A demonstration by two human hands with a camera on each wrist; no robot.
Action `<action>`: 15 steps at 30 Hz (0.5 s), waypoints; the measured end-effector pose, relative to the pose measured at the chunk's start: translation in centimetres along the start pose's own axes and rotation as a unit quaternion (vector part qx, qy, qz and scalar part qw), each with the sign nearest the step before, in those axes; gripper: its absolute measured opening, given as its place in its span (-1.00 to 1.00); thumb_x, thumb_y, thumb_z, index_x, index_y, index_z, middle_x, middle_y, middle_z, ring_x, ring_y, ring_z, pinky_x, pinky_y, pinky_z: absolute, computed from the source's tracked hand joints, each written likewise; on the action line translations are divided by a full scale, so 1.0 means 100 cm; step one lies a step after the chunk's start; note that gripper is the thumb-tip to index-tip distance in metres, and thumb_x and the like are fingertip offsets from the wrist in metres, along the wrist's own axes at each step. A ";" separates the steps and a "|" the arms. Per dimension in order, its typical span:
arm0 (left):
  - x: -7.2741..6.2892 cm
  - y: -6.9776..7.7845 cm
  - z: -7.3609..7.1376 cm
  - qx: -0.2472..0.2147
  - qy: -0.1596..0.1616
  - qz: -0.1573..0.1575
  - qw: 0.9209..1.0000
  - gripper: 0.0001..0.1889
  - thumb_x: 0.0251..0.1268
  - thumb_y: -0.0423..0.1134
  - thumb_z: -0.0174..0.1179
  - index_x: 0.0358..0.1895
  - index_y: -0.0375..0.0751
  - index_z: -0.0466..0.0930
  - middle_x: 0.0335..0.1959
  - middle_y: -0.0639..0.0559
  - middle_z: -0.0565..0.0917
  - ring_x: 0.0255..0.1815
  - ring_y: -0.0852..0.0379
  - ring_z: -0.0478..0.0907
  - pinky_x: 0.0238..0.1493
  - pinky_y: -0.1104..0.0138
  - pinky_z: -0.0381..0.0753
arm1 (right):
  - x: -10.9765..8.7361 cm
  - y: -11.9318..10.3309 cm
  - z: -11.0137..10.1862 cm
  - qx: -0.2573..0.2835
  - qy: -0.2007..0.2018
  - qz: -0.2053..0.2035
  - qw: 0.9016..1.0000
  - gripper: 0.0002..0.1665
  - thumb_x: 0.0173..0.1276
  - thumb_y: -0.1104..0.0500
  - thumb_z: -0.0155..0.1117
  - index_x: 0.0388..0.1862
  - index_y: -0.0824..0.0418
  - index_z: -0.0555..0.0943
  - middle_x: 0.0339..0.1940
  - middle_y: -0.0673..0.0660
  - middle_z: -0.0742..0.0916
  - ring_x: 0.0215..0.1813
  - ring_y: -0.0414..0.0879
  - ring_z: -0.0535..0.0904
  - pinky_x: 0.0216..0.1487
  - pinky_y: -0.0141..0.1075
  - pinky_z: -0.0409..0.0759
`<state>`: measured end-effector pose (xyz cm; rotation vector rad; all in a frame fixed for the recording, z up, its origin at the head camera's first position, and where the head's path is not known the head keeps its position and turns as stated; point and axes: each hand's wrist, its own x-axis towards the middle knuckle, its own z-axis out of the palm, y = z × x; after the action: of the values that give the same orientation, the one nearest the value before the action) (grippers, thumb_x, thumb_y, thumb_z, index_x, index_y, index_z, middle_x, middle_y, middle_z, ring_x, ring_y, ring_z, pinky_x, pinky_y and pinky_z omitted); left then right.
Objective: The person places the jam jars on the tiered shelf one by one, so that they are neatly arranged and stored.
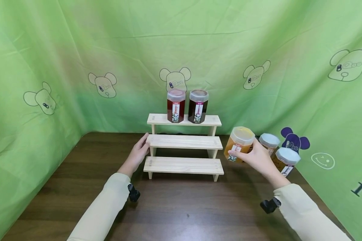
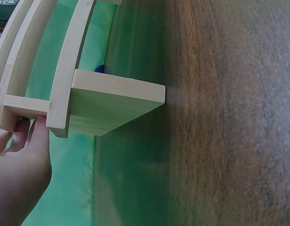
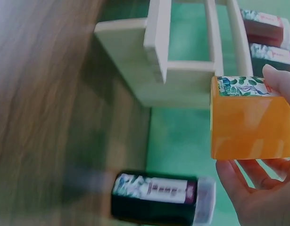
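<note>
A three-step wooden display rack (image 1: 185,141) stands on the brown table. My left hand (image 1: 137,153) grips the left end of its middle step, with the fingers (image 2: 38,136) at the underside in the left wrist view. To the right of the rack, my right hand (image 1: 257,158) holds a jar of orange contents (image 1: 240,144) off the table, slightly tilted, thumb on the label side. Two jars, a red one (image 1: 176,106) and a dark one (image 1: 198,107), stand side by side on the top step.
Two more lidded jars stand at the right behind my right hand, one farther back (image 1: 269,140) and one nearer (image 1: 287,160). A green printed curtain (image 1: 132,43) hangs behind and along both sides of the table (image 1: 169,214).
</note>
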<state>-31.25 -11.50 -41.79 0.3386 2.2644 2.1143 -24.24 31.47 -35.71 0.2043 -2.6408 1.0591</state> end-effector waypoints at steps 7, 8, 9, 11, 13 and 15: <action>0.000 0.002 0.001 -0.002 0.004 -0.003 1.000 -0.43 0.68 -0.27 -0.21 0.64 -0.15 -0.08 0.61 -0.21 0.01 0.55 -0.11 0.07 0.47 0.03 0.23 | 0.007 -0.014 0.004 0.002 -0.015 -0.013 1.000 -0.03 0.18 -0.19 0.54 0.38 0.27 0.34 0.12 0.29 0.62 0.05 0.19 0.60 -0.06 -0.01 0.65; 0.000 0.002 0.001 -0.002 0.003 -0.002 1.000 -0.43 0.68 -0.27 -0.21 0.64 -0.15 -0.08 0.61 -0.21 0.01 0.56 -0.11 0.07 0.47 0.03 0.23 | 0.007 -0.014 0.004 0.005 -0.017 -0.014 1.000 -0.04 0.19 -0.18 0.54 0.39 0.27 0.34 0.13 0.29 0.62 0.06 0.19 0.60 -0.06 -0.01 0.65; -0.001 0.002 0.001 -0.002 0.003 -0.003 1.000 -0.43 0.68 -0.27 -0.21 0.64 -0.15 -0.08 0.61 -0.21 0.00 0.56 -0.11 0.06 0.47 0.03 0.22 | 0.007 -0.015 0.003 0.009 -0.019 -0.015 1.000 -0.04 0.20 -0.16 0.54 0.40 0.26 0.33 0.14 0.29 0.61 0.07 0.19 0.60 -0.05 -0.01 0.64; -0.001 0.002 0.002 -0.005 0.003 -0.003 1.000 -0.43 0.68 -0.27 -0.22 0.64 -0.16 -0.09 0.61 -0.22 -0.01 0.56 -0.11 0.05 0.48 0.02 0.21 | 0.007 -0.014 0.001 0.013 -0.022 -0.017 1.000 -0.03 0.21 -0.13 0.54 0.43 0.25 0.31 0.16 0.30 0.60 0.09 0.19 0.59 -0.04 -0.03 0.64; -0.001 0.002 0.002 -0.006 0.002 -0.002 1.000 -0.42 0.68 -0.28 -0.21 0.64 -0.16 -0.09 0.61 -0.22 -0.01 0.56 -0.11 0.05 0.48 0.02 0.21 | 0.008 -0.014 0.000 0.019 -0.021 -0.019 0.999 -0.04 0.21 -0.13 0.54 0.43 0.22 0.30 0.16 0.29 0.60 0.10 0.19 0.58 -0.03 -0.03 0.63; -0.001 0.002 0.002 -0.006 0.003 -0.003 1.000 -0.42 0.68 -0.28 -0.21 0.64 -0.16 -0.09 0.61 -0.21 -0.01 0.56 -0.11 0.06 0.48 0.03 0.21 | 0.009 -0.015 -0.001 0.020 -0.021 -0.015 0.999 -0.04 0.20 -0.15 0.54 0.43 0.20 0.31 0.15 0.28 0.61 0.08 0.18 0.59 -0.05 -0.07 0.63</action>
<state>-31.12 -11.34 -41.64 0.3257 2.2517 2.1277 -24.72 30.40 -34.41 0.2778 -2.6454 1.1110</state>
